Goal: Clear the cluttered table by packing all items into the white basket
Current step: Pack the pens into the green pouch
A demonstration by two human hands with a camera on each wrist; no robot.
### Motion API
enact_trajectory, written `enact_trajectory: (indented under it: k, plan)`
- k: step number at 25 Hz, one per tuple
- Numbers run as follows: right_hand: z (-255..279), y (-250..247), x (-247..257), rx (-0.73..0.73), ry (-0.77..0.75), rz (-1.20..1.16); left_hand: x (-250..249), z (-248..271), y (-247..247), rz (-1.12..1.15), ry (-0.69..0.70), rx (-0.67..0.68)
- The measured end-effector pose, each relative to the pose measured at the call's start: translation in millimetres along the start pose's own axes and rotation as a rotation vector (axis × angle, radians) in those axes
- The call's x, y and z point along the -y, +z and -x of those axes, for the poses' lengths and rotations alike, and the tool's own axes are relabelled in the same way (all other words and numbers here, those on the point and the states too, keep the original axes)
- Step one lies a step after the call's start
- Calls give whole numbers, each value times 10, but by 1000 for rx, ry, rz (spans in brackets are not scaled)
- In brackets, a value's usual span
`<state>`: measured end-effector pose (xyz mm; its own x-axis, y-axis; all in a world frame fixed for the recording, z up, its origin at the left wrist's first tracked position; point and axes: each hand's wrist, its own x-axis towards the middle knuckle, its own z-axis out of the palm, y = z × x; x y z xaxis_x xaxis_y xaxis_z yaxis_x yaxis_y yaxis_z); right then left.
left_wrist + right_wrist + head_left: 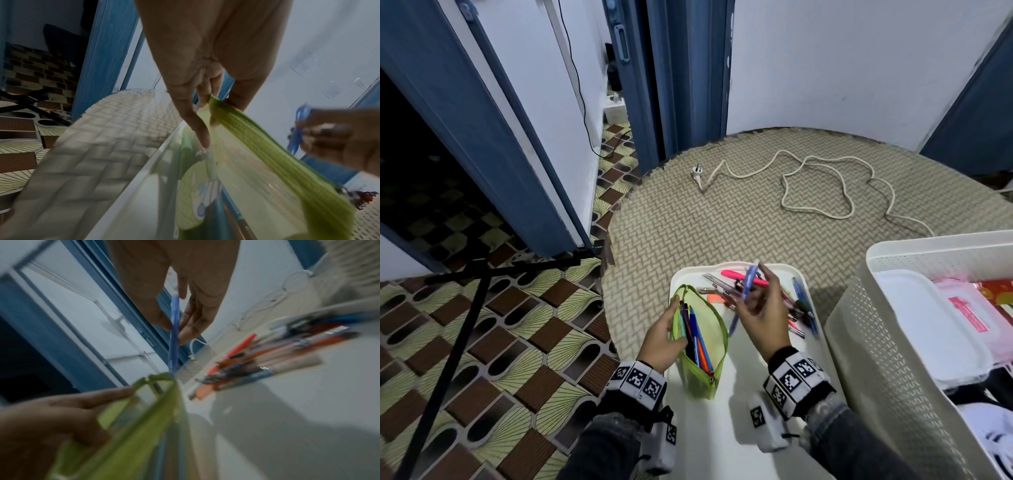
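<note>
Dim indoor light, blurred wrist views

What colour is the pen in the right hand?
Blue pen, pinched by the right hand; clearest in the right wrist view.

white basket (859,329) cut off at right edge, loose pens (273,352) motion-blurred, pouch (131,434) blurred

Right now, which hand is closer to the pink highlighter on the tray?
The right. The right hand, gripping a blue pen, hovers right over the pink highlighter. The left hand is farther off, holding the green pencil case open.
</note>
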<state>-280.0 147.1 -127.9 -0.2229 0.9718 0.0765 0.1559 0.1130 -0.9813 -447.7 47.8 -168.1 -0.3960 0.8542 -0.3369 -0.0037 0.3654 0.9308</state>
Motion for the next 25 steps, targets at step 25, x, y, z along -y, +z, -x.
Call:
enact_trajectory:
  k: [25]
  plan:
    - [-552,228,-593,343,-11,1012,-124,-291,-95,-39,1,-78]
